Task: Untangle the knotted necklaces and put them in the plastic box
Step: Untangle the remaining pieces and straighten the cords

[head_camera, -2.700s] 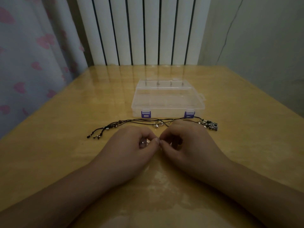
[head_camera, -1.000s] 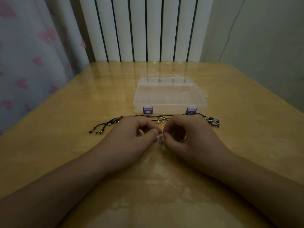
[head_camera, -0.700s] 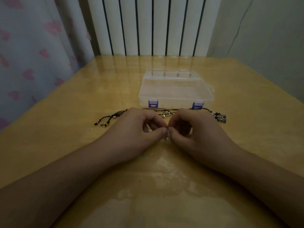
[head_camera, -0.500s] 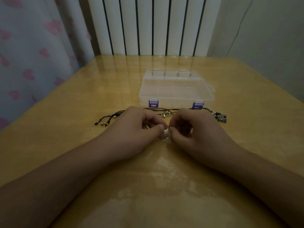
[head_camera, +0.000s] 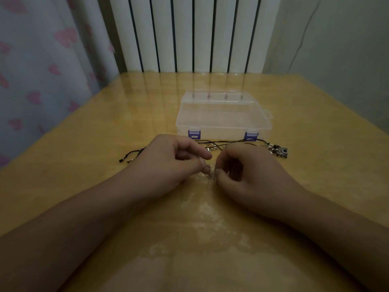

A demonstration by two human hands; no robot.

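Observation:
Black cord necklaces (head_camera: pixel 219 142) lie tangled across the wooden table, just in front of the closed clear plastic box (head_camera: pixel 223 116) with purple latches. Loose cord ends (head_camera: pixel 131 157) trail to the left and a dark metal pendant (head_camera: pixel 279 152) lies at the right. My left hand (head_camera: pixel 172 163) and my right hand (head_camera: pixel 242 171) meet at the middle, thumbs and fingertips pinching a small silvery bit of a necklace (head_camera: pixel 210 172) between them. My fingers hide most of that piece.
The table (head_camera: pixel 105 127) has a glossy top with a worn pale patch near me. A white radiator (head_camera: pixel 189 32) stands behind the far edge, a curtain with pink hearts (head_camera: pixel 42 60) hangs at the left, and a grey wall is at the right.
The view has tilted slightly. My hands stayed together at the same spot, fingers working the small silvery piece; the left index finger has lifted a little. Box and cords have not moved.

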